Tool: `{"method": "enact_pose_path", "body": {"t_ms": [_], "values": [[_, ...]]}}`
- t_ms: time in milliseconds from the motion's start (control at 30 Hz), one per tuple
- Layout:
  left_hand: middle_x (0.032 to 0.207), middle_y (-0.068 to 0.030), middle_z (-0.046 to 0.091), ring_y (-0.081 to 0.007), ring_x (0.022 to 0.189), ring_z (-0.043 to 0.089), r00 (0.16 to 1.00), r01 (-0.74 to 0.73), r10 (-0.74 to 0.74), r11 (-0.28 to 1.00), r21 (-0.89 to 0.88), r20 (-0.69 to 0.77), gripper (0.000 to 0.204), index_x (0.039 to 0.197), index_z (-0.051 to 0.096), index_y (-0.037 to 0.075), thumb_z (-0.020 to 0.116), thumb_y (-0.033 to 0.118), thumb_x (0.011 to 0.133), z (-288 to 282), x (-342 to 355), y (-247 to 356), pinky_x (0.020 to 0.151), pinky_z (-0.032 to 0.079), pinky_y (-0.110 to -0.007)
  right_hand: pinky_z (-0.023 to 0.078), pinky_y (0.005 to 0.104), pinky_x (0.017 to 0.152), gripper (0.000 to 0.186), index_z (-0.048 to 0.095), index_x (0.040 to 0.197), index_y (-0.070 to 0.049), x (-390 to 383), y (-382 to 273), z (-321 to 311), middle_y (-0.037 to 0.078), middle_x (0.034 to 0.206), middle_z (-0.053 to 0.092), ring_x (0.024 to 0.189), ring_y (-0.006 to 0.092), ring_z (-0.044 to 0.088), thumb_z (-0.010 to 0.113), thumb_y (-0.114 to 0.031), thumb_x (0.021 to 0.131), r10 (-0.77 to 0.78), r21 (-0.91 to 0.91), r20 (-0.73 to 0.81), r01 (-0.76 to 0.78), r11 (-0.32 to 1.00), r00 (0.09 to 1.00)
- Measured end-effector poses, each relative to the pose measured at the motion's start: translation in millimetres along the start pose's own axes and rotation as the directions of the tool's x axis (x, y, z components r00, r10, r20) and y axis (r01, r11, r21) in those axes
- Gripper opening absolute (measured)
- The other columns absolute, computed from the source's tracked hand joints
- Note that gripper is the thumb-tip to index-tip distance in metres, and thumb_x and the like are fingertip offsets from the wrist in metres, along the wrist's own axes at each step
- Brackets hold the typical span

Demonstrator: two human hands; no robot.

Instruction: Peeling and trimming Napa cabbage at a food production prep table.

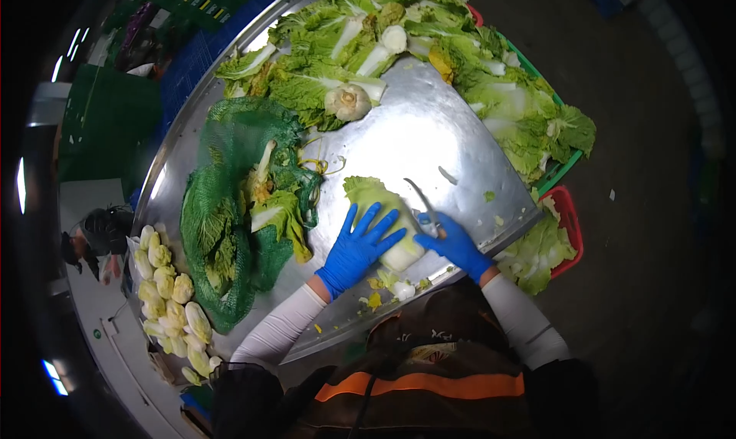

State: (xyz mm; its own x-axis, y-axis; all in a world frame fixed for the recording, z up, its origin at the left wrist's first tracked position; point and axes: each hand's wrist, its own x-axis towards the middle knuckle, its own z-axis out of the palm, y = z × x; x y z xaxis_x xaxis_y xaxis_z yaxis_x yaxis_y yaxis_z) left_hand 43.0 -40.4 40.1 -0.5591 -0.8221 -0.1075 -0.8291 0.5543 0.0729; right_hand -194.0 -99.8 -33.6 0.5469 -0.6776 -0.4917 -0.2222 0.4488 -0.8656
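Note:
A pale green napa cabbage (400,253) lies on the metal table (429,144) right in front of me. My left hand (359,247), in a blue glove, rests on top of it with the fingers spread. In my blue-gloved right hand (457,247) is a knife (418,194) with a thin curved blade, pointing away from me. The knife is beside the right side of the cabbage; whether its edge touches the leaves I cannot tell. Small yellow and white leaf scraps (402,289) lie by the near table edge.
Left of the cabbage sits a green mesh bag (218,209) with cabbage inside. Trimmed outer leaves (322,86) and a cut cabbage base (347,101) pile up at the back. Green (563,170) and red crates (569,232) stand right. Several small cabbages (172,301) and another person (103,236) are left.

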Motion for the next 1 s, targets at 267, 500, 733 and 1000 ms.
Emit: {"method": "enact_pose_path", "body": {"t_ms": [267,500,733,1000], "values": [[0.101,-0.0047,0.062,-0.0115,0.092,0.059,0.474,0.194,-0.738,-0.444,-0.875,0.480,0.054,0.131,0.047,-0.003,0.072,0.013,0.086,101,-18,54,0.082,0.049,-0.025,0.047,0.0349,0.086,0.060,0.055,0.114,0.000,9,32,15,0.013,0.108,0.058,0.098,0.0212,0.057,0.082,-0.036,0.074,-0.096,-0.127,-0.235,0.067,0.990,0.967],[0.100,-0.0040,0.061,-0.0123,0.091,0.059,0.364,0.225,-0.898,-0.172,-0.959,0.246,0.056,0.124,0.054,0.002,0.080,0.018,0.077,105,22,74,0.079,0.051,-0.027,0.048,0.0363,0.081,0.062,0.055,0.109,-0.002,1,25,-2,0.012,0.105,0.057,0.094,0.0221,0.058,0.084,-0.039,0.070,-0.184,-0.364,-0.305,0.064,0.929,0.934],[0.116,-0.0065,0.061,-0.0154,0.104,0.059,0.559,-0.064,-0.585,-0.738,-0.672,0.588,0.046,0.133,0.047,0.006,0.064,0.022,0.093,130,47,82,0.092,0.048,-0.034,0.051,0.0349,0.083,0.065,0.051,0.121,0.001,-21,6,-9,0.010,0.101,0.062,0.091,0.0228,0.062,0.084,-0.024,0.071,-0.437,-0.654,-0.409,0.076,0.752,0.801],[0.121,-0.0155,0.055,-0.0237,0.109,0.058,0.645,0.013,-0.611,-0.591,-0.806,0.459,0.062,0.129,0.037,0.005,0.076,0.010,0.080,101,52,74,0.092,0.050,-0.036,0.052,0.0256,0.077,0.056,0.053,0.119,0.003,-21,-4,-24,0.009,0.106,0.063,0.088,0.0141,0.063,0.082,-0.014,0.075,0.062,0.050,-0.307,-0.049,0.998,0.950]]}}
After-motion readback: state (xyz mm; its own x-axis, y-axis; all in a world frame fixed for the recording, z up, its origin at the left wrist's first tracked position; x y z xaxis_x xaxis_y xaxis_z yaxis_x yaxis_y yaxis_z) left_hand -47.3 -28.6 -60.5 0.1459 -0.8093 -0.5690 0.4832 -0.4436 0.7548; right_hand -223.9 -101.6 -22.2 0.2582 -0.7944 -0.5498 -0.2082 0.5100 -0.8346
